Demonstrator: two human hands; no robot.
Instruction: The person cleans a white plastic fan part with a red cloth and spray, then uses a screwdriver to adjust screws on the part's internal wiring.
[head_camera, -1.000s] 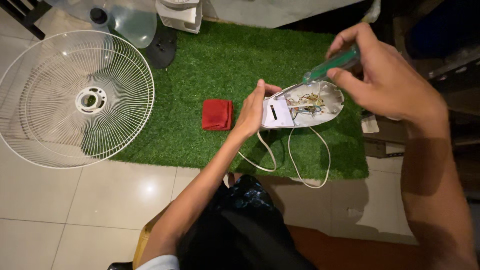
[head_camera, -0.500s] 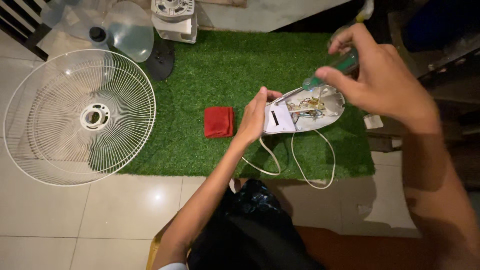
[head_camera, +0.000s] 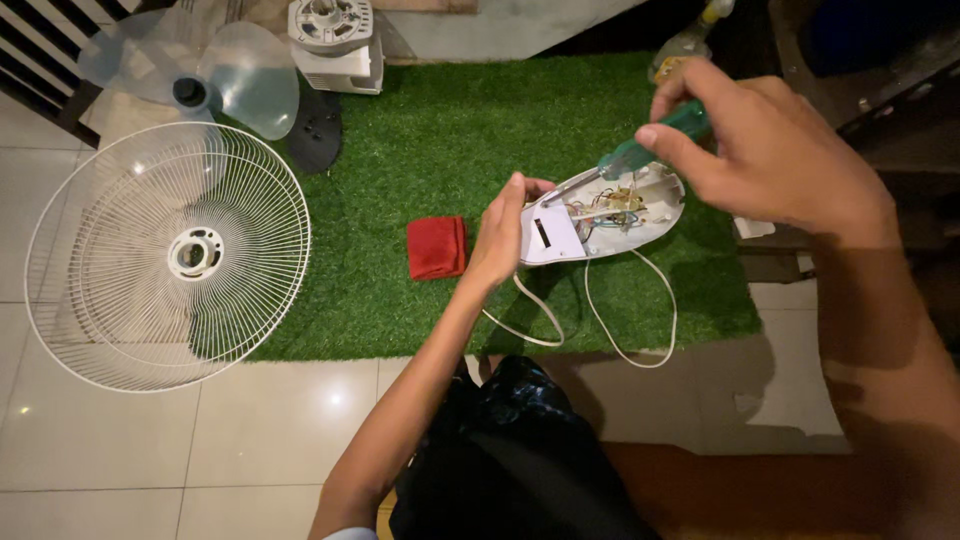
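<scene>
Fan is well stripped: wire grille (head_camera: 168, 256) and translucent blades (head_camera: 215, 85) lie off at 9–10 o'clock. White plastic housing (head_camera: 600, 215) sits open on the artificial turf mat (head_camera: 430, 130), wiring exposed. Left hand (head_camera: 505, 235) grips its end; right hand (head_camera: 770, 150) is closed round a green-handled screwdriver (head_camera: 640, 150), tip inside. A red cloth (head_camera: 436, 247) lies beside it.

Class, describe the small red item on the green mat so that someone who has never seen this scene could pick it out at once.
Find the green artificial-grass mat spread over the pale tiled floor. Near its middle, just left of the left hand steadying the opened white casing, lies a folded red cloth. It is the only red thing there, flat and squarish.
</scene>
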